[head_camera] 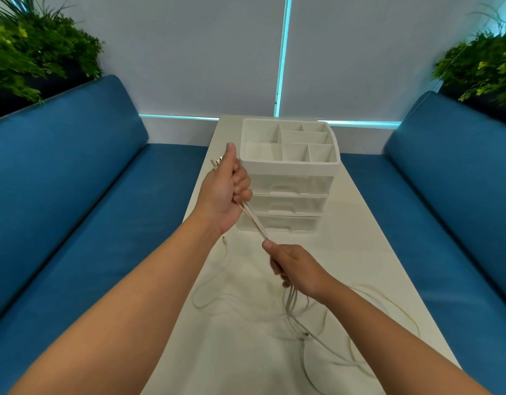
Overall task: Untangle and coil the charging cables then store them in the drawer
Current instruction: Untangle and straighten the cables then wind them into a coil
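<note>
Two hands point(227, 192), one drawer unit point(289, 178) with three drawers, six top compartments, one worktop point(360, 238), two blue sofas point(75, 181), two plants point(32, 52); cables point(300, 315) tangled, count unclear

A booth with blue seats and a white bench

The narrow white bench point(368, 252) runs between two blue padded sofas point(75, 181), its far end at a pale grey wall point(189, 52) crossed by glowing cyan strips point(283, 52); leafy plants point(32, 44) stand behind both sofa backs.
</note>
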{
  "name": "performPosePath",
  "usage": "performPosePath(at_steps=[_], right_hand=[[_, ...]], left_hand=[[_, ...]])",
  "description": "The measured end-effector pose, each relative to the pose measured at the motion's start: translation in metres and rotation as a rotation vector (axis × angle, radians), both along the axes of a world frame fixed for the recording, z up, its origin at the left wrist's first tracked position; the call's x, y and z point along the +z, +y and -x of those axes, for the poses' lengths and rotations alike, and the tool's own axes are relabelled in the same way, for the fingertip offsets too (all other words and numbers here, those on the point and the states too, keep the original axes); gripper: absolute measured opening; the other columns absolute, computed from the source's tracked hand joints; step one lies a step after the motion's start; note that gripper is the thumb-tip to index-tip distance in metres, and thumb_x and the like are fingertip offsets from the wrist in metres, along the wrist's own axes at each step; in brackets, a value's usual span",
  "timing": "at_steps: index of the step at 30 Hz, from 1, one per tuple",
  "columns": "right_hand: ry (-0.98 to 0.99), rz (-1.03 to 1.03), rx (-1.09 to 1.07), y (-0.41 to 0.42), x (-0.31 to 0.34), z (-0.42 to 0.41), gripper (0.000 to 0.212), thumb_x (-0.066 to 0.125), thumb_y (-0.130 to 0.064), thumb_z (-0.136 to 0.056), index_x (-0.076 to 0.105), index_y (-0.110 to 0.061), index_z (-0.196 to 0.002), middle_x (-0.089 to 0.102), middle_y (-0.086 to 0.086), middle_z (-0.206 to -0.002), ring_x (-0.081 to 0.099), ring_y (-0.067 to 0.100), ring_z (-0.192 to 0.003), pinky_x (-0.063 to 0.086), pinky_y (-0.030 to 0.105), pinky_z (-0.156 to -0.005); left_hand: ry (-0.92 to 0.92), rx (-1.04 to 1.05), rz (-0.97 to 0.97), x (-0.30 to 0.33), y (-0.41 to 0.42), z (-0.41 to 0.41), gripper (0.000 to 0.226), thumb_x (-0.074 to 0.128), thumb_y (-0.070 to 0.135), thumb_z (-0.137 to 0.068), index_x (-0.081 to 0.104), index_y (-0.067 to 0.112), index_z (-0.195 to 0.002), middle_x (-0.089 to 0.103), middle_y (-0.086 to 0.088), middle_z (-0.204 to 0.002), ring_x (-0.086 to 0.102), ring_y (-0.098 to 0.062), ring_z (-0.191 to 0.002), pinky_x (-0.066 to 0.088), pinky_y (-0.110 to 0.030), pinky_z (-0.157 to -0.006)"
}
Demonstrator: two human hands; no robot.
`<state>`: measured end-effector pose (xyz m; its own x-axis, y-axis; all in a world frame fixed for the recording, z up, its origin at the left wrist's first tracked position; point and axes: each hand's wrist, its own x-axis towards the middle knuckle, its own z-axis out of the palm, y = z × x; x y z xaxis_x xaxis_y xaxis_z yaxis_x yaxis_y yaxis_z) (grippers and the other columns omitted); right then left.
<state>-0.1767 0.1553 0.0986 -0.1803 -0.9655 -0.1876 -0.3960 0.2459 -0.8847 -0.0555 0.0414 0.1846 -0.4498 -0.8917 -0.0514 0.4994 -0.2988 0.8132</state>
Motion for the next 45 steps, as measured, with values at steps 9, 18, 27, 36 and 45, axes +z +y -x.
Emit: performPosePath(at_steps=[9,18,27,36,45], right_hand=[[-0.612,0.032,0.175,0.021,0.024,0.009,0.049,0.043,-0.052,-0.093,0.052,-0.009,-0.073,0.029,-0.003,-0.05,0.035,0.015,-0.048,0.057,0.036,-0.069],[-0.119,0.051,-0.016,0.015,-0.006,0.018,0.05,0.046,-0.05,-0.096,0.042,-0.018,-0.058,0.036,-0.009,-0.052,0.03,0.01,-0.048,0.027,0.021,-0.048],[0.402,-0.086,-0.129,0.006,-0.021,0.02,0.06,0.025,-0.067,-0.092,0.032,-0.017,-0.059,0.039,-0.005,-0.056,0.036,0.015,-0.055,0.03,0.031,-0.058],[-0.107,0.263,0.11,-0.009,0.043,0.003,0.045,0.064,-0.035,-0.083,0.055,-0.024,-0.125,0.062,-0.004,-0.121,0.056,0.009,-0.114,0.043,0.032,-0.1],[-0.204,0.348,0.107,-0.005,0.024,-0.009,0.038,0.048,-0.042,-0.095,0.058,-0.015,-0.071,0.044,-0.008,-0.057,0.041,0.007,-0.055,0.039,0.028,-0.062]], left_hand=[[0.067,0.281,0.023,0.017,-0.014,-0.019,0.047,0.054,0.049,-0.095,0.032,0.025,-0.061,0.019,0.007,-0.055,0.016,-0.007,-0.045,0.016,-0.02,-0.037],[0.117,0.147,0.043,0.03,0.0,-0.009,0.042,0.051,0.051,-0.096,0.045,0.023,-0.065,0.022,0.008,-0.051,0.014,-0.006,-0.043,0.014,-0.019,-0.035],[0.135,-0.11,0.101,0.02,0.026,-0.001,0.056,0.04,0.058,-0.096,0.04,0.017,-0.057,0.023,0.005,-0.043,0.012,-0.009,-0.04,0.011,-0.02,-0.036],[0.115,-0.215,0.128,0.022,0.031,0.004,0.063,0.033,0.062,-0.096,0.038,0.015,-0.056,0.022,0.004,-0.044,0.012,-0.009,-0.04,0.011,-0.017,-0.037],[0.133,-0.165,0.086,0.032,0.023,0.0,0.064,0.032,0.073,-0.09,0.036,0.017,-0.06,0.019,0.006,-0.047,0.008,-0.009,-0.044,0.009,-0.019,-0.037]])
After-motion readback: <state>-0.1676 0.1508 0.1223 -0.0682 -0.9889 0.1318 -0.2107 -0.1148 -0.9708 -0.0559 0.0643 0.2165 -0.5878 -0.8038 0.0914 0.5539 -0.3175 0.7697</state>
